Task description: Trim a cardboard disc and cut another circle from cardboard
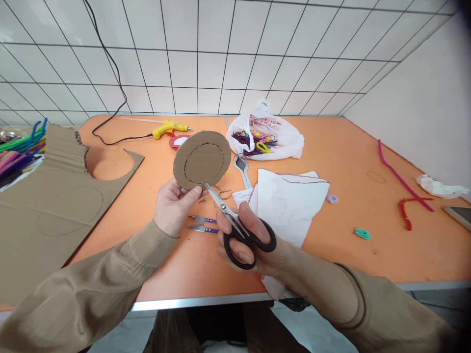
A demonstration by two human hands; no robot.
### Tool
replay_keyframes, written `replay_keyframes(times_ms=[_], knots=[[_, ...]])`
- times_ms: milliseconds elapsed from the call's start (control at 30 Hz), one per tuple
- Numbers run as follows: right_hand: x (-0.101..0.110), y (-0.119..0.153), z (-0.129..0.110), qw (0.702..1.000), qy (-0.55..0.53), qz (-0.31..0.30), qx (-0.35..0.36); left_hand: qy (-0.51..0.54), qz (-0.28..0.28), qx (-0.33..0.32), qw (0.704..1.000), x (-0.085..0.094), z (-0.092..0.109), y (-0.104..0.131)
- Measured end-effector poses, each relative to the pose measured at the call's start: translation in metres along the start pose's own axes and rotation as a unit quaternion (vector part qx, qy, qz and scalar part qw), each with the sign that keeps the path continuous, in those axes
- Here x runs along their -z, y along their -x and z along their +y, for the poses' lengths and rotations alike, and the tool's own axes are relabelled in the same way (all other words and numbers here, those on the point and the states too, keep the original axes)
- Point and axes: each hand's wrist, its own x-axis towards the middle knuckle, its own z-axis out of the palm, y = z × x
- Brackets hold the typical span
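Note:
My left hand [172, 206] pinches the lower edge of a round cardboard disc [206, 164], held up above the table. A smaller circle is marked or cut along a rough line inside the disc's rim. In my right hand [253, 235] is a pair of scissors [235, 223] with black handles, fingers through the loops. The blade tips meet the disc near the lower part of that inner circle; whether they pass into the card I cannot tell. Beneath, thread snips [202, 224] with purple handles lie on the table, beside dark cardboard scraps [220, 192].
On the left lies a large cardboard sheet [55, 220] with a curved cut-out. Behind the disc are a yellow glue gun [171, 128] and a white plastic bag [287, 139] of craft bits. White cloth [290, 201] lies right of centre; pipe cleaners [401, 174] are farther right.

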Motion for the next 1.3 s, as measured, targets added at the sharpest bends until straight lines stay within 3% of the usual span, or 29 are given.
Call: replay_keyframes(times_ms=[200,367,500,767,933,1200,1300], knots=[[-0.004,-0.001,-0.007,1.0,0.011,0.013,-0.015,0.021,-0.007,0.043,0.999,0.0,0.004,-0.003],[-0.007,0.003,-0.009,0.989,0.13,0.067,0.003,-0.034,-0.017,0.029,0.999,0.006,0.01,-0.008],[-0.008,0.005,-0.011,0.984,0.164,0.073,-0.006,-0.054,-0.024,0.035,0.998,0.009,0.013,-0.01],[-0.003,0.006,-0.013,0.995,0.087,0.047,-0.029,0.008,-0.021,0.095,0.995,0.006,0.009,-0.012],[0.0,0.005,-0.013,0.999,0.016,-0.006,-0.034,0.027,-0.004,0.109,0.994,0.007,0.004,-0.012],[0.002,0.003,-0.013,0.998,-0.047,-0.034,-0.027,0.028,-0.03,0.097,0.994,0.004,0.002,-0.008],[0.002,0.003,-0.013,0.999,-0.034,-0.017,-0.029,0.027,-0.025,0.094,0.995,0.003,0.001,-0.007]])
